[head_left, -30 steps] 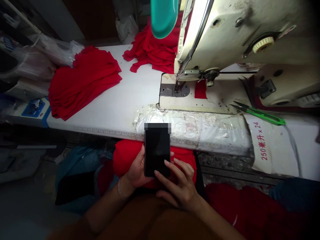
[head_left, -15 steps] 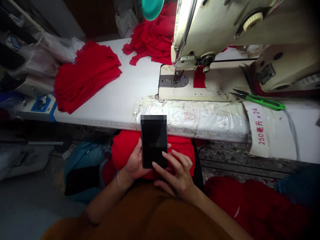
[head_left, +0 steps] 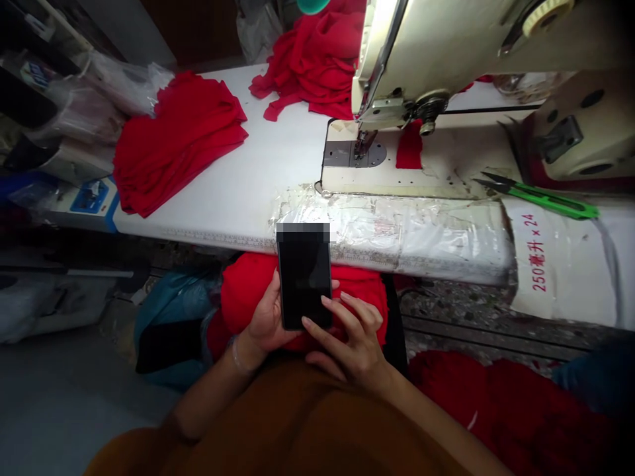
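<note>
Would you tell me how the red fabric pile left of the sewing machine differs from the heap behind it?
The left pile lies flat in layers; the rear heap is bunched and crumpled. The heap trails loose strips; the pile does not. Both are red fabric on the white table.

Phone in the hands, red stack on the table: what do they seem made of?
The phone seems dark glass: a smooth black face with a faint sheen. The red cloth stack looks like soft matte knit, perhaps cotton, from its limp folds.
</note>
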`<action>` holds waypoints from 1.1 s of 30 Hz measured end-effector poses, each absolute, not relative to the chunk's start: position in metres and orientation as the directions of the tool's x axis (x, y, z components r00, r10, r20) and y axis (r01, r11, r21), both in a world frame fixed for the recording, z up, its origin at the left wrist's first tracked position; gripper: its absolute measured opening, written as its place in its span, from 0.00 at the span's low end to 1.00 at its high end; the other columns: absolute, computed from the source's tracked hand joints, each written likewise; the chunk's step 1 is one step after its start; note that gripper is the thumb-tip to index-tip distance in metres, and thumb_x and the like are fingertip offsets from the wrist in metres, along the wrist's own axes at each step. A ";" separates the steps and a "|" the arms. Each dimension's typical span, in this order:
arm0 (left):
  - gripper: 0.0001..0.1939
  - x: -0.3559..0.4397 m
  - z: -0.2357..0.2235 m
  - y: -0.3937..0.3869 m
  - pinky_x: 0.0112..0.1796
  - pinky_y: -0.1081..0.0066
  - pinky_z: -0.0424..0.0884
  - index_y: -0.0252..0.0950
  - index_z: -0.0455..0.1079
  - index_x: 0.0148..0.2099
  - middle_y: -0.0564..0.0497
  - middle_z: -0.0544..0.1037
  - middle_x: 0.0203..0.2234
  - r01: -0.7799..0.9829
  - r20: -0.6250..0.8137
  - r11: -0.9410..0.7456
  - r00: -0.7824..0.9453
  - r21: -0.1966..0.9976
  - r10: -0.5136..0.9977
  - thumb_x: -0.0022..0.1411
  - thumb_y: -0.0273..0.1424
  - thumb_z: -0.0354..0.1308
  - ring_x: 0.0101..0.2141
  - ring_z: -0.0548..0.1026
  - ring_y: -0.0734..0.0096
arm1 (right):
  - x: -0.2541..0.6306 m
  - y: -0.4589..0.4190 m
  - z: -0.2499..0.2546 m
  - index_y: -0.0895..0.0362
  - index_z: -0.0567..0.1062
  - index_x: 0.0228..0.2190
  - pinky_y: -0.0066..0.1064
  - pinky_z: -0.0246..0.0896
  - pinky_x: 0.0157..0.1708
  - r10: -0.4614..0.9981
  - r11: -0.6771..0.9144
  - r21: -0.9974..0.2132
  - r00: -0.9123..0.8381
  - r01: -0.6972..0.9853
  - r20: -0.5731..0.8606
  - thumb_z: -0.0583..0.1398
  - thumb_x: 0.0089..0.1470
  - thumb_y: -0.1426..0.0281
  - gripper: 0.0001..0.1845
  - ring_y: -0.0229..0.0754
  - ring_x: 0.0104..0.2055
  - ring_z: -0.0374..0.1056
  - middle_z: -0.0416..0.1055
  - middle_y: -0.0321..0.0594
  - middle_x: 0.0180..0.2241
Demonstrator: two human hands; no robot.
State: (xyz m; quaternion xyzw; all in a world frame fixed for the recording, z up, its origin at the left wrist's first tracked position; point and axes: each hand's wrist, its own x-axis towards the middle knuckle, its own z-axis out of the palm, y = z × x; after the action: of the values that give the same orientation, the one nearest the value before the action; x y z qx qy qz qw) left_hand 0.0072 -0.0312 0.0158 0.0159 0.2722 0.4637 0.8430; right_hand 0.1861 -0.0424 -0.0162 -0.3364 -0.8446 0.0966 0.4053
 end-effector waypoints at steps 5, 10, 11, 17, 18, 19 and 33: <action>0.40 0.008 0.017 -0.027 0.61 0.48 0.58 0.28 0.66 0.63 0.34 0.70 0.59 -0.770 -0.458 0.574 0.420 0.277 0.784 0.71 0.52 0.29 0.61 0.66 0.48 | 0.186 -0.039 -0.017 0.49 0.76 0.49 0.49 0.55 0.56 0.650 0.750 -0.433 -0.436 0.500 0.622 0.64 0.55 0.56 0.21 0.56 0.60 0.57 0.67 0.48 0.55; 0.40 0.008 0.016 -0.024 0.61 0.48 0.57 0.27 0.66 0.63 0.34 0.70 0.58 -0.773 -0.484 0.578 0.413 0.261 0.771 0.72 0.51 0.29 0.61 0.66 0.48 | 0.186 -0.038 -0.019 0.49 0.77 0.48 0.49 0.54 0.56 0.660 0.743 -0.439 -0.443 0.506 0.607 0.63 0.56 0.56 0.20 0.55 0.60 0.57 0.66 0.47 0.55; 0.40 0.007 0.015 -0.024 0.61 0.48 0.57 0.28 0.66 0.63 0.34 0.70 0.58 -0.774 -0.480 0.577 0.414 0.261 0.773 0.72 0.52 0.29 0.60 0.66 0.48 | 0.186 -0.038 -0.019 0.49 0.76 0.48 0.49 0.54 0.57 0.662 0.741 -0.443 -0.444 0.504 0.603 0.63 0.56 0.56 0.20 0.55 0.60 0.57 0.66 0.47 0.55; 0.41 0.004 0.015 -0.027 0.61 0.49 0.58 0.29 0.69 0.61 0.35 0.72 0.57 -0.787 -0.447 0.558 0.413 0.264 0.794 0.72 0.52 0.28 0.59 0.68 0.49 | 0.183 -0.038 -0.019 0.49 0.77 0.48 0.50 0.54 0.57 0.656 0.749 -0.444 -0.456 0.491 0.602 0.65 0.54 0.58 0.21 0.56 0.60 0.56 0.65 0.46 0.56; 0.41 0.003 0.015 -0.027 0.61 0.50 0.57 0.28 0.69 0.61 0.35 0.72 0.57 -0.787 -0.449 0.558 0.412 0.262 0.793 0.72 0.52 0.27 0.59 0.68 0.49 | 0.183 -0.038 -0.019 0.49 0.77 0.48 0.50 0.54 0.57 0.657 0.749 -0.447 -0.457 0.490 0.600 0.65 0.54 0.58 0.21 0.56 0.60 0.57 0.65 0.46 0.57; 0.41 0.003 0.015 -0.027 0.61 0.50 0.57 0.28 0.69 0.61 0.34 0.72 0.57 -0.787 -0.452 0.558 0.411 0.262 0.792 0.72 0.52 0.28 0.59 0.68 0.49 | 0.182 -0.038 -0.019 0.49 0.77 0.48 0.50 0.55 0.57 0.658 0.748 -0.449 -0.457 0.489 0.599 0.66 0.53 0.59 0.21 0.56 0.60 0.57 0.64 0.46 0.58; 0.39 0.002 0.010 -0.024 0.59 0.43 0.58 0.30 0.67 0.62 0.34 0.68 0.60 -0.785 -0.433 0.555 0.414 0.274 0.800 0.71 0.52 0.29 0.61 0.64 0.45 | 0.180 -0.032 -0.020 0.51 0.77 0.47 0.51 0.58 0.54 0.645 0.757 -0.434 -0.448 0.488 0.619 0.63 0.57 0.63 0.16 0.55 0.60 0.56 0.63 0.50 0.55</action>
State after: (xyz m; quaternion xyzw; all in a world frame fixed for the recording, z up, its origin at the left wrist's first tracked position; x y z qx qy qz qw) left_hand 0.0021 -0.0243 0.0096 0.0140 0.2656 0.4715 0.8408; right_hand 0.1798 -0.0318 -0.0195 -0.3350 -0.8454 0.0966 0.4045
